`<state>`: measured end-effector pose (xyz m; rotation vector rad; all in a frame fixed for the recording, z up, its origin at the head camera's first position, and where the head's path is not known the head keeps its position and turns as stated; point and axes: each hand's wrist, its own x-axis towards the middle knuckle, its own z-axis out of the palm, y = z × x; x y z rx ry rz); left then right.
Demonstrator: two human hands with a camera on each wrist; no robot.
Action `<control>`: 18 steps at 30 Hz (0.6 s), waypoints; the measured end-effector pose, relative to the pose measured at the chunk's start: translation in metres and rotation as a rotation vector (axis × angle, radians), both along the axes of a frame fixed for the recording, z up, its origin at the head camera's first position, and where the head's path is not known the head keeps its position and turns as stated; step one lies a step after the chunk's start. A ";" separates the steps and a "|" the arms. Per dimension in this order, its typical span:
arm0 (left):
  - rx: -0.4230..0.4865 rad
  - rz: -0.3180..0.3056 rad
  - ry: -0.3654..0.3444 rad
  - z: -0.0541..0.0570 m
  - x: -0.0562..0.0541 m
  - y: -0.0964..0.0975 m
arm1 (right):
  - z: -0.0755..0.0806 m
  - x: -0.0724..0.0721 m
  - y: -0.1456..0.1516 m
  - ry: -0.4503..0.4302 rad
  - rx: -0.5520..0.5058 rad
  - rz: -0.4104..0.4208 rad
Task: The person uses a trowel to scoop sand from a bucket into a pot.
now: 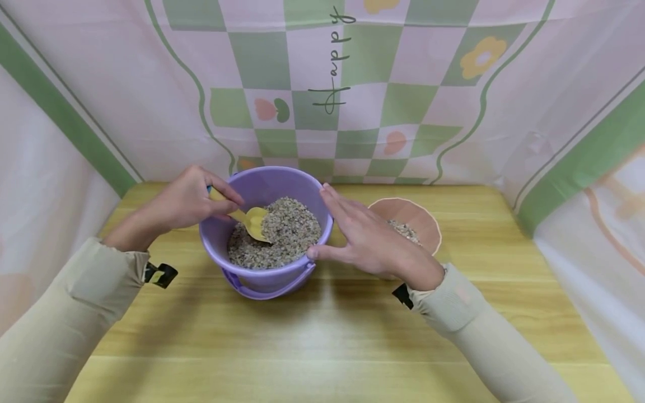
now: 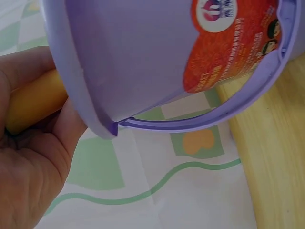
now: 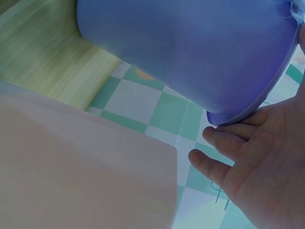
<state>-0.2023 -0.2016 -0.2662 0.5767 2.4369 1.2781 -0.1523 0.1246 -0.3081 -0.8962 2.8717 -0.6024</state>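
Right grip (image 1: 370,238) partly hides pink bowl (image 1: 410,214) beside bucket (image 1: 257,190).

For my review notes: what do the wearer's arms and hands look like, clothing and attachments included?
Both the left hand and right hand are ungloved. The left sleeve and right sleeve are long, plain beige, with gathered cuffs. A small black piece shows beside each cuff, left and right; what these are is unclear.
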 end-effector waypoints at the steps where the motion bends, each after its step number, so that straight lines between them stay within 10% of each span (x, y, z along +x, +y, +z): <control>1: 0.005 0.004 -0.005 -0.001 0.000 0.000 | 0.000 0.000 0.000 -0.001 -0.002 -0.001; 18: 0.033 0.044 -0.053 -0.008 -0.002 0.003 | -0.001 -0.001 0.000 0.009 -0.004 0.005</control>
